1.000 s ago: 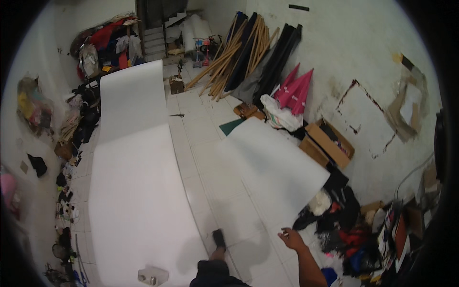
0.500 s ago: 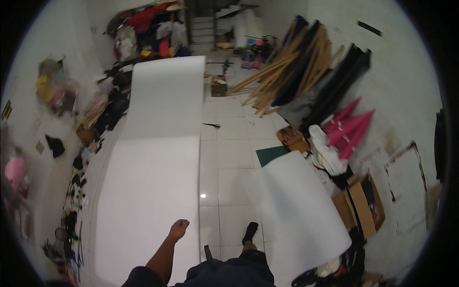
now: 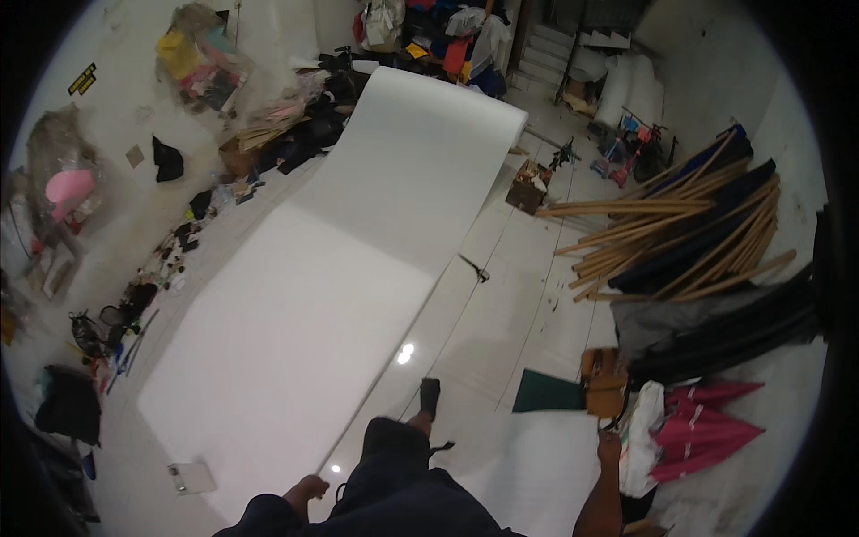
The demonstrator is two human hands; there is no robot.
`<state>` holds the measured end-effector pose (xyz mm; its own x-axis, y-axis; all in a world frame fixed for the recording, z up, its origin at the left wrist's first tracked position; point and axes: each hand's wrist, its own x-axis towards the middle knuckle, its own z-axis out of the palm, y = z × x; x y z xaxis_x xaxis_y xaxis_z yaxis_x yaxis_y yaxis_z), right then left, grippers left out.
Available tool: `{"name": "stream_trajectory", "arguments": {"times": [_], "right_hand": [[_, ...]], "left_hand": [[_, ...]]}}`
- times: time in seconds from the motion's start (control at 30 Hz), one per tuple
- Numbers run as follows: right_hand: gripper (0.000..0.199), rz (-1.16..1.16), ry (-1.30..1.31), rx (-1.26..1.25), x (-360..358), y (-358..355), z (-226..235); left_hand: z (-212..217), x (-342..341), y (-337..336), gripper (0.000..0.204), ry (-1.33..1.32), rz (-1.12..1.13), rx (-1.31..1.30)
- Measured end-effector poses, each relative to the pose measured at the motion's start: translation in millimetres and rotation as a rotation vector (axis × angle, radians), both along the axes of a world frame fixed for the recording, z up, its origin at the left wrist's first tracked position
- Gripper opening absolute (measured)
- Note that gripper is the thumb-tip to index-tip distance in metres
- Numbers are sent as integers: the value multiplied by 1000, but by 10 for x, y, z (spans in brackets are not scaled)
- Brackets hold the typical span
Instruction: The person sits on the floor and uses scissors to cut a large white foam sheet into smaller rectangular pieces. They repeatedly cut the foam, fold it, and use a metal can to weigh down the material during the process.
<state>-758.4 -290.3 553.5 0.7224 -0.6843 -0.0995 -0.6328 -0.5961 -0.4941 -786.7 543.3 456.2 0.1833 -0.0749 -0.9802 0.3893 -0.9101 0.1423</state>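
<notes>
- Head view: a small yellow-and-black sign [image 3: 80, 79] sat on the wall in the upper left of the frame; its markings were too small to tell.
- Clear plastic bags [image 3: 199, 55] with yellow and pink contents stood at the top left, and a pink bundle [image 3: 68, 190] lay at the left edge.
- A small brown cardboard box [image 3: 528, 185] stood right of the top centre, just beside the far end of the long white sheet [image 3: 340, 268].
- That white sheet ran across the floor from the top centre down to the lower left, its near edge at the bottom of the frame.
- A small pale flat square package [image 3: 191, 478] lay on the floor at the lower left, just beside the sheet's near corner.
- A dark green flat piece [image 3: 548, 393] lay in the lower right, touching a brown box [image 3: 606, 381]; red folded umbrellas [image 3: 702, 431] lay further right.
- Wooden poles [image 3: 680, 237] were stacked on dark cloth at the right.
- The left hand [image 3: 306, 490], bottom centre, was curled at the near edge of the white sheet; whether its grip pinched the sheet I cannot tell.
- The right hand [image 3: 609, 446], lower right, hung near a second white sheet [image 3: 537, 465] and the brown box; its grip looked loosely closed, and I could not tell whether it held anything.
</notes>
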Motion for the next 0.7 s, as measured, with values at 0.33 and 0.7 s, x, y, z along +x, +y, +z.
{"name": "stream_trajectory", "arguments": {"times": [0.33, 0.7], "right_hand": [[48, 358, 26, 512, 4556, 497, 887], [40, 502, 394, 624, 8238, -546, -120]], "left_hand": [[370, 3834, -2441, 28, -925, -213, -332], [951, 5806, -4572, 41, -825, 845, 22]]}}
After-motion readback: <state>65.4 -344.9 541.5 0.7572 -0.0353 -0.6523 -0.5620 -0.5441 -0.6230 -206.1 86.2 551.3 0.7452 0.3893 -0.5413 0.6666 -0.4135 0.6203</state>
